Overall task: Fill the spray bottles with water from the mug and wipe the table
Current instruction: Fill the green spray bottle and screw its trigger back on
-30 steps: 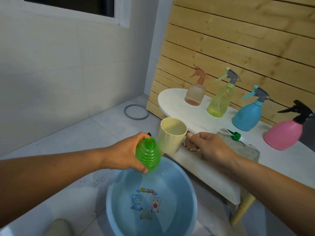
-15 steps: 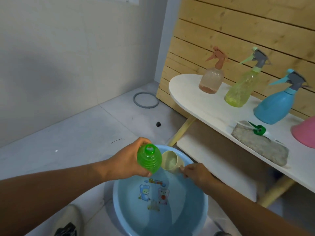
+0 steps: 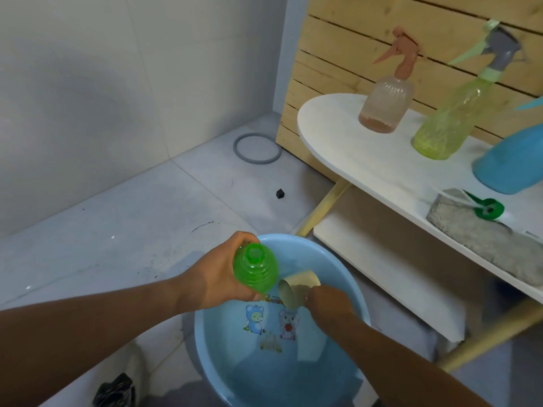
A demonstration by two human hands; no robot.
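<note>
The left hand (image 3: 219, 277) grips the green bottle (image 3: 256, 268), fingers wrapped round its ribbed body, its open neck tipped toward the camera and no spray head on it. It hangs over the near rim of the blue basin (image 3: 349, 277) on the floor. The right hand (image 3: 327, 302) holds the mug (image 3: 295, 292) down inside the basin, tipped on its side just beside the bottle; the fingers seem closed on the far side of the mug, though the handle itself is hidden behind the hand. Whether the mug has water in it I cannot tell.

Up on the table (image 3: 338, 142) stand a pink bottle (image 3: 385, 108), a yellow bottle (image 3: 440, 127) and the edge of a blue bottle (image 3: 511, 165), all with spray heads on. The pink one shows only a little liquid at the bottom. A green spray head (image 3: 486, 208) lies on a grey cloth (image 3: 482, 242) at the table's front edge.

To my eye the job is at an early stage: the mug looks to be scooping water, the green bottle is not yet filled or capped, the others may still want filling, and the cloth lies unused, so the wiping is still to come.
</note>
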